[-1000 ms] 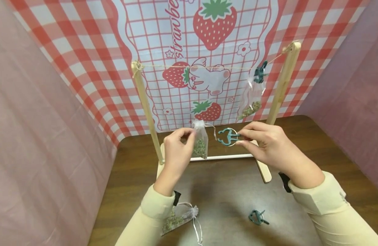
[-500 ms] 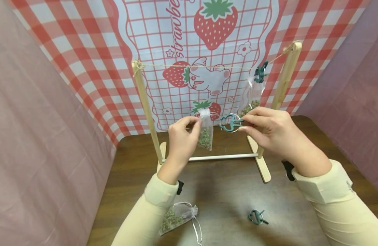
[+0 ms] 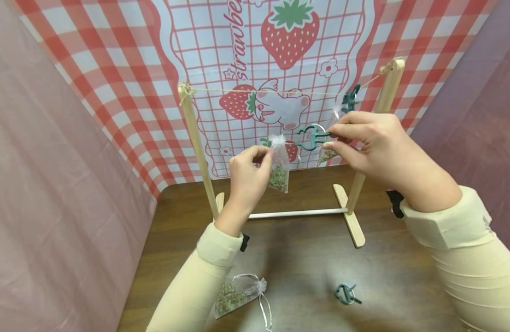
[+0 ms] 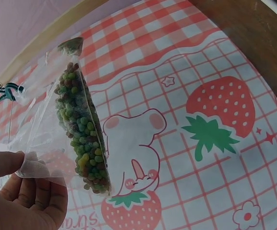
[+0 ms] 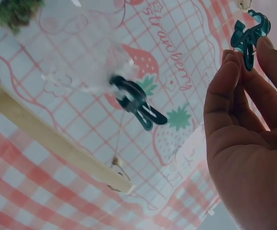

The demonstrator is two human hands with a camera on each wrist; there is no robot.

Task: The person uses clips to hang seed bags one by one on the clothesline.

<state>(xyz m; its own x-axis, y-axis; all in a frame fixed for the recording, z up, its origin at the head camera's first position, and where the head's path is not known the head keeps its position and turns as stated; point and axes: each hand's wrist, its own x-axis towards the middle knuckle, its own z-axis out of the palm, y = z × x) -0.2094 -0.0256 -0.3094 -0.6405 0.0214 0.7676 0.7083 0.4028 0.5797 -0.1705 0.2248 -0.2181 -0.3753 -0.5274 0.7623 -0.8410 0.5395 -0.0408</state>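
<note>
My left hand (image 3: 248,177) pinches a sheer white drawstring pouch (image 3: 278,176) near its gathered top. Small green and brown pellets fill the bottom of this pouch in the left wrist view. My right hand (image 3: 372,140) squeezes the handles of a green plastic plant clip (image 3: 313,137) between thumb and fingers, so its jaws stand apart, facing left. Clip and pouch are close together below the string (image 3: 255,90). A second clip (image 3: 350,99) on the string carries another pouch (image 5: 105,57), partly hidden behind my right hand in the head view.
Two wooden posts (image 3: 198,152) joined by a white rod (image 3: 298,213) hold up the string. On the brown table (image 3: 296,276) lie a filled pouch (image 3: 234,297) at left and a loose green clip (image 3: 347,294) at right. A strawberry-print cloth (image 3: 290,41) hangs behind.
Both hands have risen toward the string, the left with the pouch and the right with the clip. My right hand now covers part of the hanging pouch.
</note>
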